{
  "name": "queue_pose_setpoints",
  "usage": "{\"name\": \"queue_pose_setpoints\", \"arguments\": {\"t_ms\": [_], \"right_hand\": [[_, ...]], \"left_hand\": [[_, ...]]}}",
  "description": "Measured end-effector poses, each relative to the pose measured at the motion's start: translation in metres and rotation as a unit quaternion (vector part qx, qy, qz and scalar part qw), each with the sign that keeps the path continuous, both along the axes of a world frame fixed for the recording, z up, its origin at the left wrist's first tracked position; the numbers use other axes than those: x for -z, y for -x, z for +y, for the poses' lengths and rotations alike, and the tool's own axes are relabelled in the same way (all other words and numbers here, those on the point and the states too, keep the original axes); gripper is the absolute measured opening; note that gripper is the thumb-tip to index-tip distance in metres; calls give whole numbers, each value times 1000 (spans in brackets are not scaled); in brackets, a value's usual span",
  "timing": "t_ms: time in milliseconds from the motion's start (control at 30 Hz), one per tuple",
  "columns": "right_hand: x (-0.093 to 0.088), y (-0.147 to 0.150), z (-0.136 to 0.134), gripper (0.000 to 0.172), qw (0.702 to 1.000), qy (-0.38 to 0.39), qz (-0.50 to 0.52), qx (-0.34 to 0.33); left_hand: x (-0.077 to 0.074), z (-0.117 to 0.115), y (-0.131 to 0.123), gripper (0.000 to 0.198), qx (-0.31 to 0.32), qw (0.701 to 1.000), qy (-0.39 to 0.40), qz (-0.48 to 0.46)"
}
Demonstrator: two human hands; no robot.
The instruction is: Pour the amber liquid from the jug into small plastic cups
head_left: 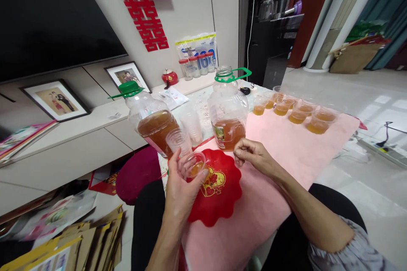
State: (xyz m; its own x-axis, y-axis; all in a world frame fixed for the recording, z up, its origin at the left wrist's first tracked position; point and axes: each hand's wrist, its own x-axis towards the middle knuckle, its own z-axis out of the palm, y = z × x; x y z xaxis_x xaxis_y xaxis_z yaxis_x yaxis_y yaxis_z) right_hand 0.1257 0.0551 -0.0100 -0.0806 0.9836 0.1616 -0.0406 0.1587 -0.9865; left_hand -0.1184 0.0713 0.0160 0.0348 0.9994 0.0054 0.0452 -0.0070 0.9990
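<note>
My left hand [184, 182] is closed round a clear plastic cup [194, 165], tilted above a red scalloped plate [219, 207] with a gold heart design. Amber colour shows through the cup; I cannot tell whether it is liquid or the plate's print. My right hand [251, 154] is curled in front of an uncapped plastic jug [229, 110] partly full of amber liquid; whatever its fingers hold is hidden. Just beyond my left hand are a stack of clear cups [178, 140] and another stack [191, 125]. Left of them stands a green-capped jug [155, 125], also with amber liquid.
Several cups of amber liquid [299, 114] stand at the far right of the pink cloth [270, 190]. Small red-lidded jars [197, 67] line the back ledge. Framed photos [57, 101] rest on the cabinet. Folded cardboard [92, 241] lies at lower left.
</note>
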Motion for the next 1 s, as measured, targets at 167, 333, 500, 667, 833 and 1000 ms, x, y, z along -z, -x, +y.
{"name": "queue_pose_setpoints", "arguments": {"t_ms": [167,333,500,667,833,1000], "right_hand": [[1,-1,0,33,1000,4,1,-1],[2,-2,0,33,1000,6,4,-12],[-1,0,-2,34,998,15,-3,-68],[-6,5,-6,42,989,48,12,-141],[-9,5,-8,46,985,83,47,-142],[-11,5,-8,46,979,120,76,-148]], "left_hand": [[0,-4,3,108,20,1000,-8,-14],[7,-11,-3,111,71,997,19,-5],[12,-20,-15,115,108,994,19,-2],[19,-27,-19,111,167,986,17,9],[21,-31,-23,110,157,987,0,23],[22,-34,-28,108,147,988,-6,48]]}}
